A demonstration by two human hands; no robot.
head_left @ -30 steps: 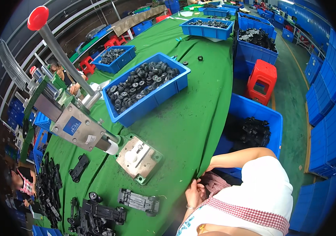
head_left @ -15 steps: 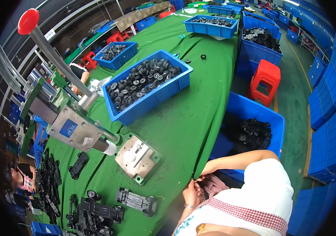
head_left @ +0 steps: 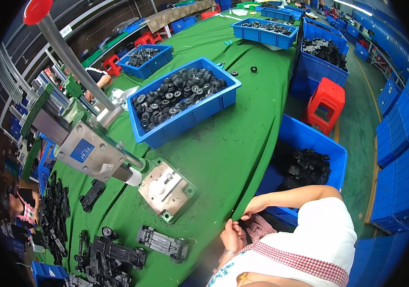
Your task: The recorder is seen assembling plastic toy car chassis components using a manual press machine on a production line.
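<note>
At the near edge of the table, my left hand (head_left: 231, 237) is closed, its fingertips pinching the edge of the green tablecloth (head_left: 214, 158). Close beside it, my right hand (head_left: 254, 206) is bent downward with curled fingers at the same edge; whatever it may hold is hidden. A checked apron (head_left: 262, 227) lies just under both hands. To their left is a black toy-car chassis (head_left: 163, 243) with wheels at one end. Beyond it stands a hand press (head_left: 94, 153) with a red-knobbed lever and a metal base plate (head_left: 168, 189).
A blue bin of small black wheels (head_left: 190, 117) sits past the press. More black chassis parts (head_left: 111, 258) are heaped at the near left. Right of the table are a blue crate of black parts (head_left: 331, 148) and a red stool (head_left: 326, 105). Other people (head_left: 25, 205) sit across the table.
The view has shifted slightly, so the table things sit a little differently. Both hands stay together at the cloth's edge, with the left fingers a little higher against it.
</note>
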